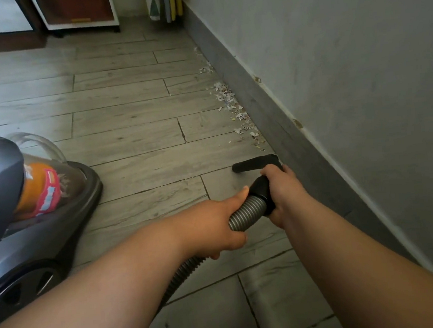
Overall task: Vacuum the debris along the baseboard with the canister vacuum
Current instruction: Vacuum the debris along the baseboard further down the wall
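While our two bare forearms reach forward over the grey plank floor (133, 134), our left hand (213, 227) wraps its fingers (240, 241) closed around the ribbed grey hose (244, 212), and our right hand (282, 189) is clamped on the black handle collar (261, 188) just ahead of it. The two hands sit close together, the hose running back beneath our left arm. To our left, the canister vacuum (16, 209) rests on the floor, with orange and red showing through its clear dust bin. Just beyond our right hand, the black nozzle (255, 163) lies flat on the floor, its right end near the grey baseboard (266, 111). Past the nozzle, a strip of paper debris (233, 106) runs along the foot of the baseboard, thinning out farther away. At the far end stands a white cabinet (76, 10).
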The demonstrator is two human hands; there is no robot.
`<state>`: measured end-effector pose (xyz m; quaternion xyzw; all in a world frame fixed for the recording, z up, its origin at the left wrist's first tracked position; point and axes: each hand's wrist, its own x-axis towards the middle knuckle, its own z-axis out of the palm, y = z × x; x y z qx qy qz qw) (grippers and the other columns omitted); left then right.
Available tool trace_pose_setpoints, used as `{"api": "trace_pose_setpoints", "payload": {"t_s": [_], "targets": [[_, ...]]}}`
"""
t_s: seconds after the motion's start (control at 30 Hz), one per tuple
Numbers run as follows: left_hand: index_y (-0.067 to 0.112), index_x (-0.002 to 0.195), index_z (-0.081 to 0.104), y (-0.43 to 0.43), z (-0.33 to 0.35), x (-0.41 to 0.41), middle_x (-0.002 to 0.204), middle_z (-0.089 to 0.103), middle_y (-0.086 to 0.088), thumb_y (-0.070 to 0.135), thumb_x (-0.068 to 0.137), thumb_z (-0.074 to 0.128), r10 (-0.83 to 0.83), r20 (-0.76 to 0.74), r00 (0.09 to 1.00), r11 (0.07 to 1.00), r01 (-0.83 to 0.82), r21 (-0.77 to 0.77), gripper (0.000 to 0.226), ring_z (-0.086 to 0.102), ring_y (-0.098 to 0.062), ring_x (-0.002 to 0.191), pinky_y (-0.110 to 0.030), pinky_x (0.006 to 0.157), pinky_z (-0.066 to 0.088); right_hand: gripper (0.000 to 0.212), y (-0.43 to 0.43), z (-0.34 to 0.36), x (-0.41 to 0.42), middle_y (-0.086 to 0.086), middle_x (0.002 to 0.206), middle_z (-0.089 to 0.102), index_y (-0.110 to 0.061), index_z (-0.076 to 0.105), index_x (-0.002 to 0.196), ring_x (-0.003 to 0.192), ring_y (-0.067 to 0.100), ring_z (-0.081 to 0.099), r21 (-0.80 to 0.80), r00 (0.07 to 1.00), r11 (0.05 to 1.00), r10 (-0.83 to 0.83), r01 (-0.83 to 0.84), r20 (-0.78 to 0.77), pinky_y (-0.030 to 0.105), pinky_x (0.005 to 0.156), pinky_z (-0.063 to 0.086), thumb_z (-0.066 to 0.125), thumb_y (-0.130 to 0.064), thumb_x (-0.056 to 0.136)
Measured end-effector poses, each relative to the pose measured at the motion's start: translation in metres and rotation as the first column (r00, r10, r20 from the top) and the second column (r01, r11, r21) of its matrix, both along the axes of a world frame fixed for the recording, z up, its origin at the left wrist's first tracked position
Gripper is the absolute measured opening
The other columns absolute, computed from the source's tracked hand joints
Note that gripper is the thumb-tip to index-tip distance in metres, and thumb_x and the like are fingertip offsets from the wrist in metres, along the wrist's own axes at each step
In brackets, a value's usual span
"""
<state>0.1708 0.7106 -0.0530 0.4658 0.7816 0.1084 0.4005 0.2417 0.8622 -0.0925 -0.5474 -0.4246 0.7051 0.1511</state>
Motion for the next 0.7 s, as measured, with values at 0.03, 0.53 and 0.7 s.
{"api": "trace_pose_setpoints", "payload": {"t_s": [0.03,0.53,0.7], "targets": [[0.056,0.143,-0.011,0.004,-0.002,0.004,0.093,0.055,0.008,0.041,0.089,0.058,-0.018,0.002,1.0,1.0,0.018,-0.004,0.089,0.07,-0.012,0.07,-0.017,0.054,0.053,0.059,0.002,0.001,0.007,0.014,0.112,0.056,-0.037,0.031,0.146,0.078,0.029,0.062,0.001,1.0,1.0,-0.025,0.025,0.009,0.036,0.049,0.055,0.054,-0.02,0.094],[0.059,0.141,-0.012,0.038,-0.025,0.035,0.101,0.057,0.003,0.041,0.089,0.058,-0.166,0.089,0.982,0.986,0.163,0.041,0.089,0.064,-0.007,0.064,-0.018,0.06,0.054,0.071,0.018,-0.007,0.064,0.012,0.121,0.054,-0.045,0.016,0.151,0.084,0.031,0.062,0.107,0.966,0.964,-0.25,0.242,0.068,0.043,0.062,0.056,0.052,-0.022,0.095],[0.062,0.139,-0.011,0.028,-0.03,0.021,0.097,0.058,0.003,0.041,0.089,0.058,-0.122,0.069,0.99,0.993,0.122,-0.001,0.089,0.069,-0.013,0.07,-0.017,0.057,0.053,0.07,0.006,-0.01,0.048,0.008,0.115,0.055,-0.047,0.015,0.15,0.088,0.031,0.062,0.083,0.973,0.972,-0.224,0.219,0.057,0.044,0.066,0.057,0.052,-0.024,0.096]]}}
